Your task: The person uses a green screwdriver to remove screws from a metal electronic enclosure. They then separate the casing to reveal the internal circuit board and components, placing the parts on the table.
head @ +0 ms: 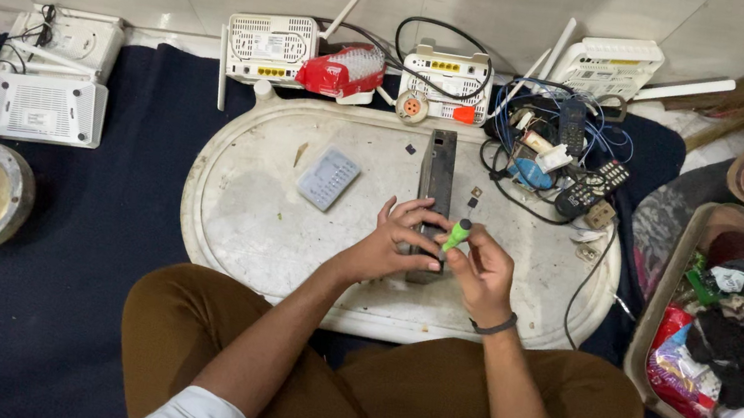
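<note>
Green-handled screwdriver [457, 234] was gripped in the right hand [483, 273], long dark rectangular casing [435, 189] was steadied by the curled left hand [395, 240], laid on a worn white oval tray [243, 219], pale ribbed panel [328, 178] nearby.

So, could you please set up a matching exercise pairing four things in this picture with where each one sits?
Things:
1. green-handled screwdriver
2. small grey keypad
3. red lamp
4. black remote control

Places:
A. among the tangled cables on the tray's far right
B. lying alone on the white tray, left of the hands
C. in the right hand
D. beyond the tray's far edge, between two white routers

Pairs: 1-C, 2-B, 3-D, 4-A
</note>
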